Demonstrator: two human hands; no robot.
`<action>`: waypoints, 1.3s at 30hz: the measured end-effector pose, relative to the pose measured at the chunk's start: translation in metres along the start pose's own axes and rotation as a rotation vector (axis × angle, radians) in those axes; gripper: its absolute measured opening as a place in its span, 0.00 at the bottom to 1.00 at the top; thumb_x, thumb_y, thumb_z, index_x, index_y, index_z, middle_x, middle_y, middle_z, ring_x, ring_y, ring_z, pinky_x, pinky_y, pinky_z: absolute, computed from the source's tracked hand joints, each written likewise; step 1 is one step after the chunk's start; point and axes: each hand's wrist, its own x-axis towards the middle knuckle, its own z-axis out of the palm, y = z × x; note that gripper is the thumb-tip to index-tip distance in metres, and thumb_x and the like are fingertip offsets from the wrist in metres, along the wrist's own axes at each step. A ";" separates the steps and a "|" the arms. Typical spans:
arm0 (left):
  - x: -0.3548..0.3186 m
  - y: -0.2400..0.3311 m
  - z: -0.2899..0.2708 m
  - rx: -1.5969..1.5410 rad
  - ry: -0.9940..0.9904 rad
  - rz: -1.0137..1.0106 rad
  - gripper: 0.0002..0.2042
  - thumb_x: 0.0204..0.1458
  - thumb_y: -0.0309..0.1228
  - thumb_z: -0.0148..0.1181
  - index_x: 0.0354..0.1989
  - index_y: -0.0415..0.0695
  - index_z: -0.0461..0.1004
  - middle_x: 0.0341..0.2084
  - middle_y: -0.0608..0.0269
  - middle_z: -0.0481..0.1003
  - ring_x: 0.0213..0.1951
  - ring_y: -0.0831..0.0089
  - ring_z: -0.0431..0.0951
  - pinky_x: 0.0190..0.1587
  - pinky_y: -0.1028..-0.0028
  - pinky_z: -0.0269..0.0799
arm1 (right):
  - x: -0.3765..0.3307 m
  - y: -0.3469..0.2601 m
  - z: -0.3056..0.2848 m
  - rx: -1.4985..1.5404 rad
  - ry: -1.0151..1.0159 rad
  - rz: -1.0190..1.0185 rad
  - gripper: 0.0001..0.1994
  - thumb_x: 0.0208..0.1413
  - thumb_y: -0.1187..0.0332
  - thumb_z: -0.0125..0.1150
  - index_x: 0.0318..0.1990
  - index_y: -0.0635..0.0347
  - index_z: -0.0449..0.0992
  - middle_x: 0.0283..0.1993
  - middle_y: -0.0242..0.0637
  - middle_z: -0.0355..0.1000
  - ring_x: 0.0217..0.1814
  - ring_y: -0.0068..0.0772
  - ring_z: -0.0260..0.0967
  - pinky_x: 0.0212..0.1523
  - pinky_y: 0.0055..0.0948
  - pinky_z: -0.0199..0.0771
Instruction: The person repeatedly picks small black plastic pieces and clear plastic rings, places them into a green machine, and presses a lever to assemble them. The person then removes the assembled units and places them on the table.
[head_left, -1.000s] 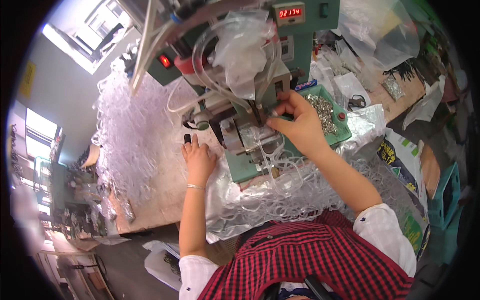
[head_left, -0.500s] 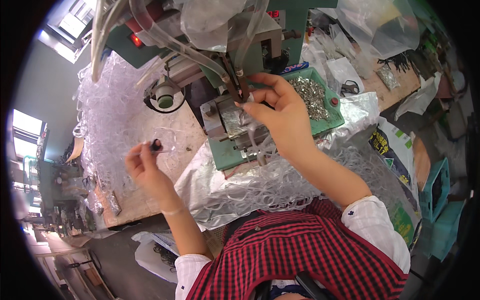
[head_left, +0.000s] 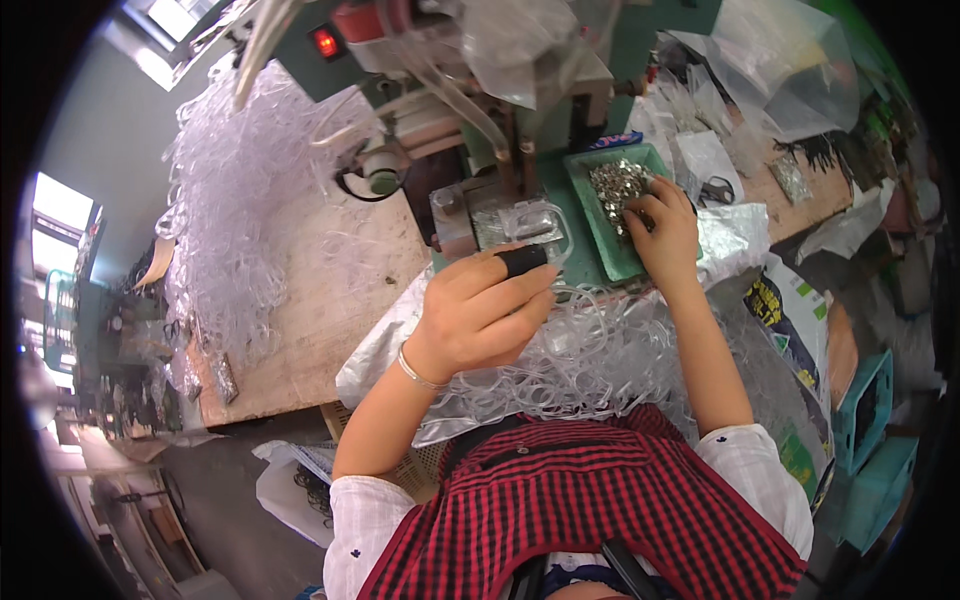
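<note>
At right, dark-handled scissors [head_left: 722, 190] and, farther back, a large clear plastic bag [head_left: 792, 75]. At far right, 2 teal crates [head_left: 878, 500] close together. Far left, a bright window [head_left: 66, 208].

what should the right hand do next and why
Probably pinch one small metal piece and lift it from the green tray: the right hand has its fingertips among the pieces, while the left hand is at a clear loop by the machine.
</note>
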 end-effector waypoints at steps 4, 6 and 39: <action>-0.002 -0.001 0.002 -0.048 0.013 -0.002 0.12 0.38 0.22 0.69 0.35 0.42 0.78 0.40 0.57 0.83 0.28 0.64 0.78 0.41 0.64 0.83 | 0.005 0.003 0.003 0.042 0.034 0.043 0.05 0.51 0.72 0.65 0.34 0.61 0.83 0.45 0.45 0.80 0.53 0.50 0.76 0.57 0.43 0.74; -0.012 0.015 0.001 -0.055 0.009 -0.149 0.14 0.39 0.22 0.68 0.38 0.43 0.79 0.44 0.56 0.82 0.34 0.59 0.80 0.47 0.62 0.82 | 0.007 -0.002 0.002 0.167 0.024 0.113 0.06 0.56 0.72 0.64 0.39 0.62 0.83 0.44 0.44 0.80 0.51 0.46 0.77 0.54 0.37 0.75; -0.104 -0.065 -0.084 -0.170 0.376 -1.280 0.02 0.62 0.24 0.55 0.37 0.38 0.73 0.33 0.63 0.75 0.34 0.77 0.77 0.37 0.77 0.77 | 0.013 -0.068 -0.070 0.749 -0.174 0.324 0.06 0.52 0.77 0.66 0.37 0.65 0.83 0.39 0.34 0.80 0.42 0.25 0.76 0.47 0.24 0.72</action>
